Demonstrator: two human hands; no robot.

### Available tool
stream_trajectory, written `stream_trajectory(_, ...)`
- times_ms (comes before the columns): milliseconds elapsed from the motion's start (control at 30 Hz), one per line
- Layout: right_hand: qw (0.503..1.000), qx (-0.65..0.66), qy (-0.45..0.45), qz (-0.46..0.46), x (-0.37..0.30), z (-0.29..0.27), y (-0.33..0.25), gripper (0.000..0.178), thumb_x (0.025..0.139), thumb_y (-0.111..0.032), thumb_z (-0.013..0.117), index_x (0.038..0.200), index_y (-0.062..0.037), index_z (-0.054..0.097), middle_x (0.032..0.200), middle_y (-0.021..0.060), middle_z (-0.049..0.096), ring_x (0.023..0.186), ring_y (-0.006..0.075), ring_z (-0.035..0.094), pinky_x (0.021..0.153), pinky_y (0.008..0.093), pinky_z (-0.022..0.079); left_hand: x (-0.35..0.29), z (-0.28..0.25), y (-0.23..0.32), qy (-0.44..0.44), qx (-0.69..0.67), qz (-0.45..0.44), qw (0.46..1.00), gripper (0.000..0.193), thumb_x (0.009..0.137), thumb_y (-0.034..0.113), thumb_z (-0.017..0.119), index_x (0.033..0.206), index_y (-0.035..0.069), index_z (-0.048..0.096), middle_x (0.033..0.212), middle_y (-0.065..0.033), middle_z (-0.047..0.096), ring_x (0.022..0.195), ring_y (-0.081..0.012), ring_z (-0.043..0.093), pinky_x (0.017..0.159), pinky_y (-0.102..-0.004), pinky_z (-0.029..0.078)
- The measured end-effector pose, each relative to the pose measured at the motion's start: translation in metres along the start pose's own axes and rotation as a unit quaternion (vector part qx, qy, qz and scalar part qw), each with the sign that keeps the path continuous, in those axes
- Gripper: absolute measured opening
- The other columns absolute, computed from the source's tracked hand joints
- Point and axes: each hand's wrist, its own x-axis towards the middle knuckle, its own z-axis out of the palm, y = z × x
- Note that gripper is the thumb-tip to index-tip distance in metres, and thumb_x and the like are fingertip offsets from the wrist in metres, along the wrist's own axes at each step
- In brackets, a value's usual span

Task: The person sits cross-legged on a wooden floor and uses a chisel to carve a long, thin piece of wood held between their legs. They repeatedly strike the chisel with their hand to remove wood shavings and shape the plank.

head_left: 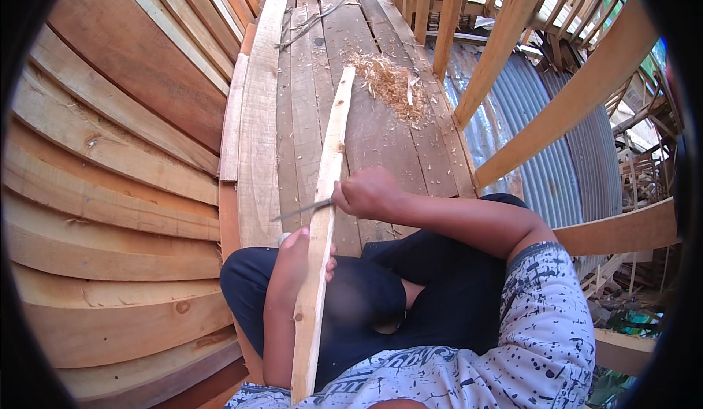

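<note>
A long pale wooden strip (310, 299) with several dark knots runs from beside my body out over the floor. My left hand (295, 251) wraps round its lower part, thumb on one side and fingertips showing on the other. Above that grip, my right hand (371, 192) is closed in a fist on a knife. Its thin grey blade (296, 210) lies across the strip and sticks out to the left; the fist hides the handle. The far end of the strip reaches a pile of curly wood shavings (392, 87).
I sit cross-legged on a plank floor (381, 138). Upright boards (110, 149) wall the left side, with a long pale board (260, 116) lying along them. Wooden railing posts (483, 65) and corrugated metal sheets (516, 127) are on the right. A thin branch (316, 21) lies farther ahead.
</note>
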Motion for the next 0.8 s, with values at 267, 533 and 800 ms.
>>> stream_trajectory(267,0.998,-0.009,0.026,0.05,0.002,-0.019,0.003,0.04,0.094,-0.032,0.051,0.074,-0.0029,0.069,0.069,0.0222,0.066,0.062,0.0402,0.066,0.06,0.0531,0.052,-0.002,-0.008,0.005,-0.02,-0.058,0.012,0.998,0.034,0.109,0.03,0.03,0.119,0.001,0.046,0.084,-0.0153,0.056,0.058,-0.0216,0.053,0.048,-0.0343,0.046)
stream_trajectory(533,0.993,0.034,0.053,0.099,0.006,-0.004,0.025,0.042,0.095,-0.031,0.049,0.072,-0.0019,0.069,0.067,0.0227,0.065,0.06,0.0406,0.065,0.06,0.0532,0.052,0.0,-0.004,0.004,-0.031,-0.076,0.016,0.997,0.032,0.109,0.03,0.03,0.118,0.003,0.044,0.083,-0.0155,0.055,0.057,-0.021,0.05,0.047,-0.0336,0.043)
stream_trajectory(800,0.995,-0.012,0.099,0.01,0.02,-0.017,0.04,0.049,0.096,-0.035,0.047,0.065,-0.0034,0.068,0.062,0.0214,0.064,0.056,0.0413,0.064,0.057,0.0523,0.052,-0.004,0.0,0.006,-0.024,-0.085,0.008,0.996,0.032,0.109,0.03,0.029,0.119,0.003,0.044,0.082,-0.0156,0.055,0.056,-0.0214,0.05,0.047,-0.0339,0.043)
